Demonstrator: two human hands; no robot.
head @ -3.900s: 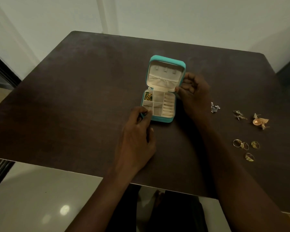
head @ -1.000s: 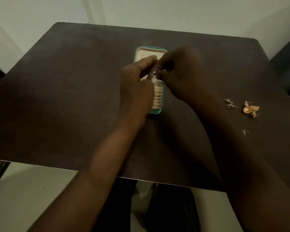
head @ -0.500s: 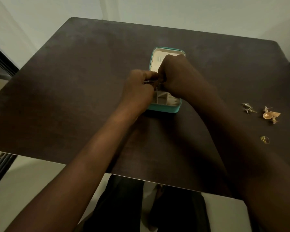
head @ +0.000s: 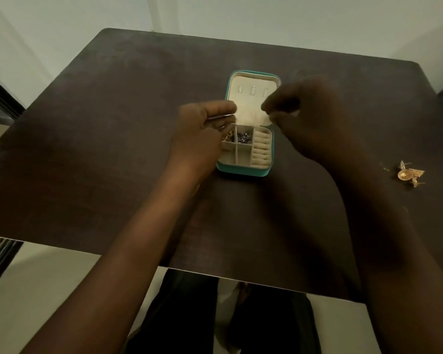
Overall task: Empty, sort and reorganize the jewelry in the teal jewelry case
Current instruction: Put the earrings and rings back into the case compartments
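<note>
The teal jewelry case (head: 243, 172) lies open at the middle of the dark table, its cream lid (head: 252, 92) folded back. Gold pieces (head: 228, 138) fill the far-left compartment, and small dark silver pieces (head: 243, 137) lie in the one beside it. The ring rolls (head: 261, 149) on the right hold nothing. My left hand (head: 202, 134) is cupped against the case's left edge, over the gold pieces; whether it holds anything is unclear. My right hand (head: 304, 118) hovers, blurred, over the lid's right side, fingertips pinched together with nothing seen in them.
Gold earrings (head: 409, 173) lie on the table (head: 113, 149) at the far right, and my right forearm hides the area near them. The table's front edge runs just below my forearms. White walls stand behind.
My hands, joined over the case half a second ago, have drawn apart. Silver pieces now lie in the second compartment. The camera has shifted slightly.
</note>
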